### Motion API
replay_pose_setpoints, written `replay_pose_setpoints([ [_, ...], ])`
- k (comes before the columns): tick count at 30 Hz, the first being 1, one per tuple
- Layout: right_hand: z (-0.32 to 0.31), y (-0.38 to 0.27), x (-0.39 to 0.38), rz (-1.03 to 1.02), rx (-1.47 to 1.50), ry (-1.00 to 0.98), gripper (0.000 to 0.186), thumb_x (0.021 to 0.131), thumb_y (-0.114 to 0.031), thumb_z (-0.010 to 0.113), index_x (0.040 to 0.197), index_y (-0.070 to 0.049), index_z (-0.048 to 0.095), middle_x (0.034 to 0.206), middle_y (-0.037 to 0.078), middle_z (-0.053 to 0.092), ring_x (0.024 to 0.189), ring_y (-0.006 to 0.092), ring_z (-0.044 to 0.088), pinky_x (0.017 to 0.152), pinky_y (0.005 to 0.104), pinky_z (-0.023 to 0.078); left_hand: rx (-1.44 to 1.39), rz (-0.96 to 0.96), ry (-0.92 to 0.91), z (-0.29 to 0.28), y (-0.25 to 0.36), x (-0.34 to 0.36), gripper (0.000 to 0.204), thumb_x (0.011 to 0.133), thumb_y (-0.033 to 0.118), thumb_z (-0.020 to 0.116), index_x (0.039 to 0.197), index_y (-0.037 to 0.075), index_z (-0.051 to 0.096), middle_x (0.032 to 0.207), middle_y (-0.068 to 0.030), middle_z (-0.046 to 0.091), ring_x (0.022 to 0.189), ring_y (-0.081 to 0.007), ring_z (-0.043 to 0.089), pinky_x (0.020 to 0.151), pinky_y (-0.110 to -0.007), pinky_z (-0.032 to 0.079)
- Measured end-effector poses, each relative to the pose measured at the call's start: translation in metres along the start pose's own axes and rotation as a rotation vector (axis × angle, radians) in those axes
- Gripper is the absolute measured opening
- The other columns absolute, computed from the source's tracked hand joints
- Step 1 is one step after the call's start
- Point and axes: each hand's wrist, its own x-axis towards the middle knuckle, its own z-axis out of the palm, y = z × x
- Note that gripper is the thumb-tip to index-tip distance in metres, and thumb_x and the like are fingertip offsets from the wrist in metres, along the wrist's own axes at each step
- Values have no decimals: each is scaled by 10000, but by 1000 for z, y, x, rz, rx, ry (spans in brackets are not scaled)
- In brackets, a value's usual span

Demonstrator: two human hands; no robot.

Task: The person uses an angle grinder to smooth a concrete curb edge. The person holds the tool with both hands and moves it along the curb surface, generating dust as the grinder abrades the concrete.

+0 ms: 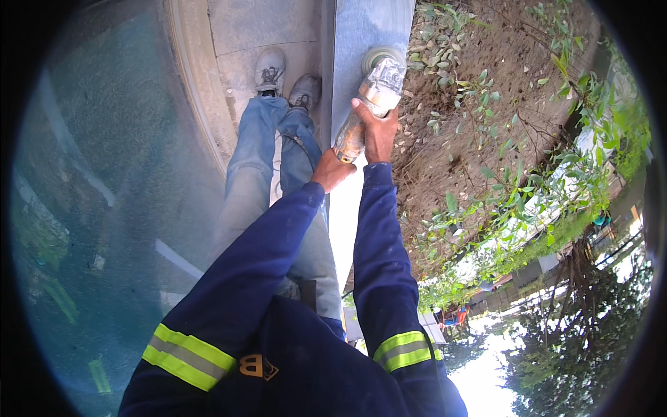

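Steel-grey and scuffed, an angle grinder (367, 104) is held in both bare hands over a long metal beam (361, 35) that runs up the middle of the view. The right hand (379, 128) is wrapped tightly around the grinder's body just behind the head, fingers closed on it; the left hand (332, 170) is closed around the rear end of the handle, lower in the picture. The grinder's round disc (379, 55) lies against the beam's grey face near its right edge. Both arms are in dark blue sleeves (379, 250) with yellow reflective bands. Left of the beam, the person's jeans (260, 167) and grey shoes (285, 76) stand on a pale concrete ledge (236, 35) that borders blue-green water (104, 174). Right of the beam lies bare soil (479, 76) with leafy shoots, leaving open ground on that side, while the ledge on the left is narrow.
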Motion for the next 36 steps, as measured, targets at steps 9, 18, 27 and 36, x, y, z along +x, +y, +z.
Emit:
replay_pose_setpoints([
  [9, 36, 9, -17, 51, -52, -42, 686, 794, -311, 946, 1284, 32, 610, 1144, 155, 731, 1014, 235, 703, 930, 378, 557, -321, 31, 51, -7, -20, -18, 207, 879, 154, 784, 1003, 12, 701, 776, 2, 658, 609, -82, 563, 530, -291, 460],
  [18, 23, -3, -1, -35, 55, 118, 695, 790, -286, 939, 1258, 84, 582, 1094, 193, 737, 968, 261, 720, 899, 387, 566, -94, -18, -6, -9, -5, 2, 299, 848, 172, 811, 1079, 8, 715, 834, -40, 709, 691, -139, 655, 595, -331, 532],
  [27, 2, 27, -24, 41, -2, 87, 765, 744, -278, 980, 1296, 54, 567, 1129, 149, 731, 987, 241, 711, 902, 370, 575, -164, -7, -87, -2, -40, -15, 237, 830, 65, 742, 1051, -1, 688, 771, -27, 660, 679, -148, 632, 625, -337, 526],
  [36, 27, 4, -1, 48, -89, 54, 712, 731, -354, 945, 1205, 44, 592, 1101, 230, 761, 1026, 357, 759, 916, 440, 577, -227, 157, 39, -6, -5, -4, 206, 906, 161, 827, 948, 53, 656, 747, 27, 599, 583, -75, 541, 504, -281, 456],
])
